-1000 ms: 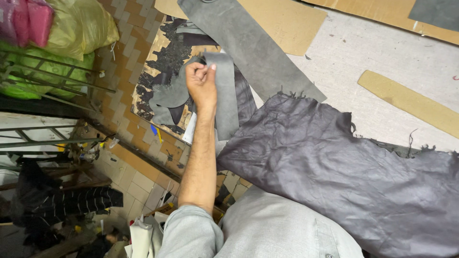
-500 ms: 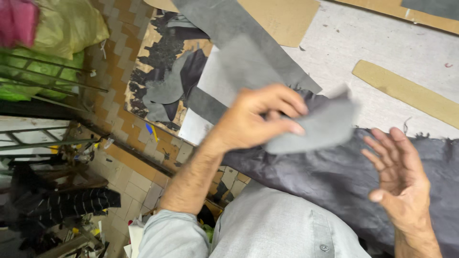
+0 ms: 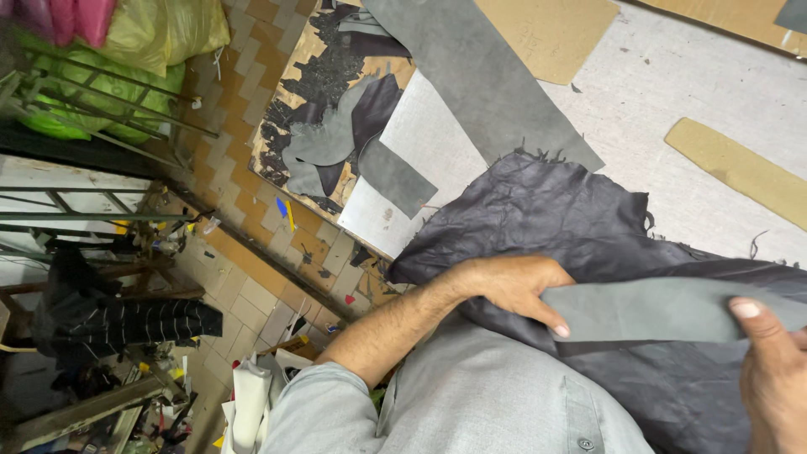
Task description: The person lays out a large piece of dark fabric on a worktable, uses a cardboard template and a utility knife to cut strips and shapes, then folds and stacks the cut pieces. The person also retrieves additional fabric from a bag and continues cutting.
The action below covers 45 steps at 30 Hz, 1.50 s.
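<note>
My left hand [image 3: 513, 288] pinches the left end of a flat grey leather piece [image 3: 656, 309]. My right hand [image 3: 769, 370] grips the same piece at its right end, thumb on top. The piece lies stretched between both hands over a large dark purple crinkled hide [image 3: 572, 227] that covers the near part of the white worktable [image 3: 672, 92].
A long grey leather strip [image 3: 479, 76] and a small grey offcut [image 3: 397, 176] lie at the table's left edge. Cardboard templates [image 3: 740, 168] rest on the table. A board with dark scraps [image 3: 328, 126] sits over the tiled floor [image 3: 252, 252]. Green and yellow bags [image 3: 126, 50] stand far left.
My left hand brought a grey leather piece from the scrap pile down to the dark hide. My right hand came in and took hold of its other end.
</note>
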Tool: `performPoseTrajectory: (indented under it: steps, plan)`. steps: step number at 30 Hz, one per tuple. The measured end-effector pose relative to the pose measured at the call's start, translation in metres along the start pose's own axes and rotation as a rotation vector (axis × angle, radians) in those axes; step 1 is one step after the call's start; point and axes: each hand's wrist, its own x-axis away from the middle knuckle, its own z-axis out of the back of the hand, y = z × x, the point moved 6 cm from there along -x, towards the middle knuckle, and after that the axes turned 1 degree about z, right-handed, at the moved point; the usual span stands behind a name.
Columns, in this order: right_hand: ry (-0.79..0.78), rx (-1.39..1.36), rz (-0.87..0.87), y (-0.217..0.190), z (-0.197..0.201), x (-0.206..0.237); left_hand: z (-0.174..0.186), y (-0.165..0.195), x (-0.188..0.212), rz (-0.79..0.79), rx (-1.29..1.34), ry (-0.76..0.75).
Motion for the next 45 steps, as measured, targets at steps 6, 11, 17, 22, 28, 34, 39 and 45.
performPoseTrajectory:
  steps: [6,11,17,22,28,34,39,45]
  plan:
    - [0.075,0.664,0.092,0.01,-0.01,-0.019,0.06,-0.035,0.051,0.279,-0.316,0.161]
    - [-0.048,0.414,0.002,0.026,-0.017,-0.032,0.165,-0.006,0.143,0.532,-1.129,1.237]
    - [0.023,0.439,0.002,0.032,-0.002,-0.035,0.184,-0.048,0.184,0.653,-0.915,1.195]
    - [0.048,0.418,0.051,0.036,0.001,-0.034,0.179,-0.056,0.189,0.444,-0.844,1.418]
    - [0.177,0.688,0.456,-0.018,-0.005,-0.002,0.155,-0.008,0.211,-0.185,-0.571,1.511]
    - [-0.486,0.158,0.37,-0.049,-0.069,0.028,0.058,0.031,0.109,-0.213,-0.057,0.681]
    - [-0.662,0.268,0.266,-0.042,-0.092,0.062,-0.009,0.038,0.033,-0.128,0.033,0.382]
    - [-0.598,0.417,0.264,-0.046,-0.067,0.065,-0.037,0.011,0.004,0.051,0.392,0.178]
